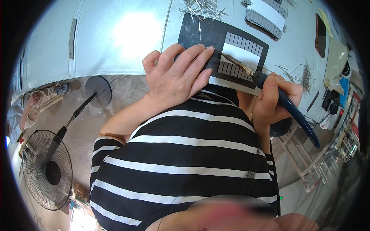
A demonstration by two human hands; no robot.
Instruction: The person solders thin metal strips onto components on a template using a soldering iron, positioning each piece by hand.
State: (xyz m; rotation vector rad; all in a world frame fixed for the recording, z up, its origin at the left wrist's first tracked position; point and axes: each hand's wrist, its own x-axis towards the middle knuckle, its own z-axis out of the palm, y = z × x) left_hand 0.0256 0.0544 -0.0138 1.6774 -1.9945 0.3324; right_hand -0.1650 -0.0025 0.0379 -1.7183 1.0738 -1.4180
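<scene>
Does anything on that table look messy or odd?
Yes: the thin silvery strips. One tangled heap spills over the far edge of the black board, and others lie scattered to its right, untidy beside the neat rows near the soldering iron.

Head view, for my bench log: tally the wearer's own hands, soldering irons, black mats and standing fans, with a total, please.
Wearer's hands: 2 (left hand, right hand)
Soldering iron: 1
Black mat: 1
Standing fan: 1
Total: 5
</scene>
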